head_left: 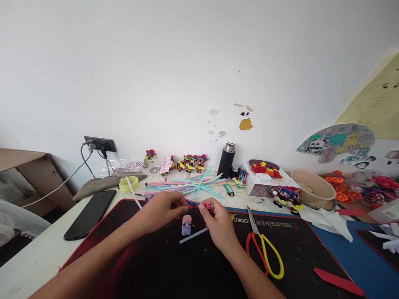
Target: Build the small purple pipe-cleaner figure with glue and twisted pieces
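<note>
Sitting between right fingertips (203,207) — pink piece (208,205)

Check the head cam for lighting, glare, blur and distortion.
Head view: soft, even light on the wall, no hard shadows there; black mat swallows detail; small highlight on the flask's metal cap; wide-angle stretch on the forearms toward the bottom edge; red piece in the right hand too small and soft to identify.

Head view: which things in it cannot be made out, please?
All in the head view:
Red piece: partly hidden by the right hand.
Anything pinched by the left hand: too small.
Cardboard box: cut off by left edge.
Yellow sheet: cut off by right edge.
</note>
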Motion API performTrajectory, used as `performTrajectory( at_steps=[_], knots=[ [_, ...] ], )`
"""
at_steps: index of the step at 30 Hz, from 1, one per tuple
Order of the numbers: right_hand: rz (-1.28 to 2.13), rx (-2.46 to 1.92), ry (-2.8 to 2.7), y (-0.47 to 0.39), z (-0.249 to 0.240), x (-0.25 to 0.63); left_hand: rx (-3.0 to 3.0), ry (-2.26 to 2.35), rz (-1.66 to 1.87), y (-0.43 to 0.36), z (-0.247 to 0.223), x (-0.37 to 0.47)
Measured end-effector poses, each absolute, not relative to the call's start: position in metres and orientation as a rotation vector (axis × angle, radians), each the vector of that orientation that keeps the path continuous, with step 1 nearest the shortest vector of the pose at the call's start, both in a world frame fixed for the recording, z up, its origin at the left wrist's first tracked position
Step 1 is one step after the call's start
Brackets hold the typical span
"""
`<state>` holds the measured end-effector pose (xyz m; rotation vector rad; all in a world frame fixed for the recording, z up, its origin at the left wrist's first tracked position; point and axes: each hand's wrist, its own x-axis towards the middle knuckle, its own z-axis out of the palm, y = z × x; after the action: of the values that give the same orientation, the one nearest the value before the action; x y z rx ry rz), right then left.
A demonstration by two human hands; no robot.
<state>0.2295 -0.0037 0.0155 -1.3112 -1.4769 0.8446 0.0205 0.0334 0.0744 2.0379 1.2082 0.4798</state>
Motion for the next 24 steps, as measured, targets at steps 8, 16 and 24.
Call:
performTrajectory(
  at_steps=[8,16,24],
  knots=[
    [0.877,-1.309,-1.462,-0.0033,0.0144,0.23,2.057,1.223,0.458,0.033,0.0753,0.0218],
    [0.919,-1.333,-1.465,-0.0043,0.0179,0.2306,2.039,1.228,0.457,0.0318,0.078,0.0236],
    [0.886,-1.344,-1.486,-0.0063,0.0218,0.2313,2.027,1.218,0.451,0.0297,0.082,0.0224]
  ],
)
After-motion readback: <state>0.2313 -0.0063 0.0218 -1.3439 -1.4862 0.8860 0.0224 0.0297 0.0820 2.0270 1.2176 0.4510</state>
